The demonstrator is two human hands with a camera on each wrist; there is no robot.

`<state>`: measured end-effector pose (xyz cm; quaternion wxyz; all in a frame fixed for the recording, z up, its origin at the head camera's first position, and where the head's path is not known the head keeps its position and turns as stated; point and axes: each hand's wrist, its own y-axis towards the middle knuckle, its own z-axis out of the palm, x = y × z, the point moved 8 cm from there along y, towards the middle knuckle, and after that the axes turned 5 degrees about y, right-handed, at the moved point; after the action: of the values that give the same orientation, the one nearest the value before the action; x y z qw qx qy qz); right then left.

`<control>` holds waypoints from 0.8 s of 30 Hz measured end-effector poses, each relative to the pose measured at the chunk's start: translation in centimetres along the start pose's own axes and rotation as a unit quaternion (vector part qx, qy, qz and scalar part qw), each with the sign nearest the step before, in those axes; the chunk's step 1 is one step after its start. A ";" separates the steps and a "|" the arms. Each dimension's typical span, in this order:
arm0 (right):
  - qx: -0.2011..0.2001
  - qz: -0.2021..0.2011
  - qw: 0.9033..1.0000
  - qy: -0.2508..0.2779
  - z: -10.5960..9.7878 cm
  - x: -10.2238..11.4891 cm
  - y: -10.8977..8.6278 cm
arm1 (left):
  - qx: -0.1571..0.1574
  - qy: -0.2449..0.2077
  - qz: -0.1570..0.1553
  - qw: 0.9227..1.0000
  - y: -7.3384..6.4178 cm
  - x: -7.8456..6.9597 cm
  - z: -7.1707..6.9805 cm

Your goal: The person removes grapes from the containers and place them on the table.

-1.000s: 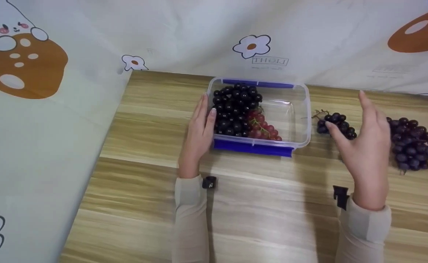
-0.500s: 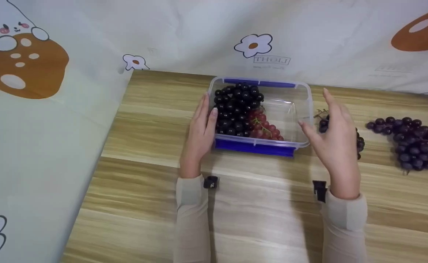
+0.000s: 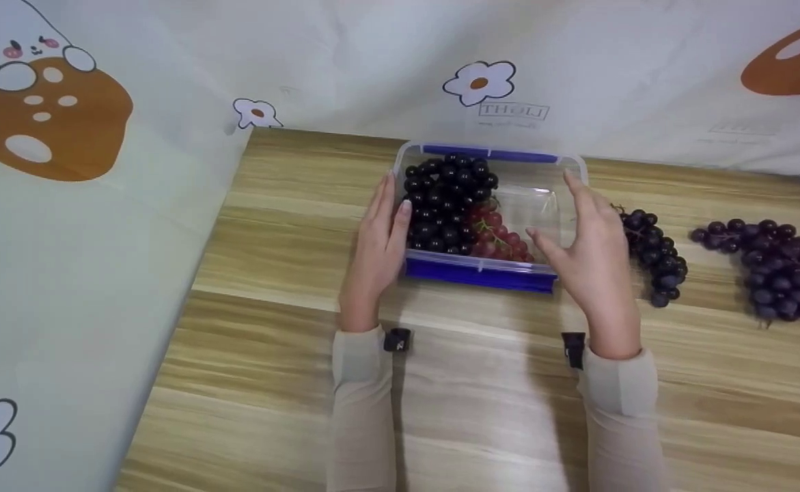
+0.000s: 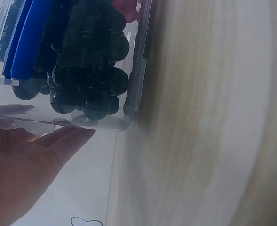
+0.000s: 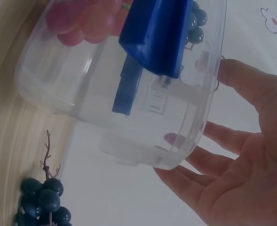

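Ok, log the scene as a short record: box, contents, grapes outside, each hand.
Box: clear, open-topped, blue flaps
Inside: black grapes at left, red grapes beside them, right part bare
Outside: near bunch and far bunch, both dark, on the table right of the box
Left hand: against the box's left end
Right hand: at its right end, contact unclear

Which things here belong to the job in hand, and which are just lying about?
Seemingly in the job:
left hand
right hand
clear container
black grapes inside
red grapes inside

Seemingly just lying about:
nearer loose bunch
farther loose bunch
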<state>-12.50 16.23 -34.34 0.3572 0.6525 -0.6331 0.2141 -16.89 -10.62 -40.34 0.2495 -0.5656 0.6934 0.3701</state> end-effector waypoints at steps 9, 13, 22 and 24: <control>0.016 -0.007 1.000 -0.003 1.7 1.2 0.3 | 0.001 -0.006 0.007 1.000 0.0 0.0 0.0; 0.032 -0.006 0.999 0.000 2.6 1.3 0.5 | 0.003 -0.004 0.007 1.000 0.0 0.0 0.1; 0.087 0.015 0.996 -0.010 4.1 0.6 0.9 | 0.005 0.002 -0.002 1.000 0.0 0.0 0.2; 0.099 0.019 0.995 -0.014 4.4 0.5 1.1 | 0.007 0.003 -0.005 1.000 0.0 0.0 0.2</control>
<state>-14.29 12.74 -36.60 0.2781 0.6757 -0.6255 0.2735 -16.89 -10.48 -40.46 0.2528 -0.5686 0.6938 0.3625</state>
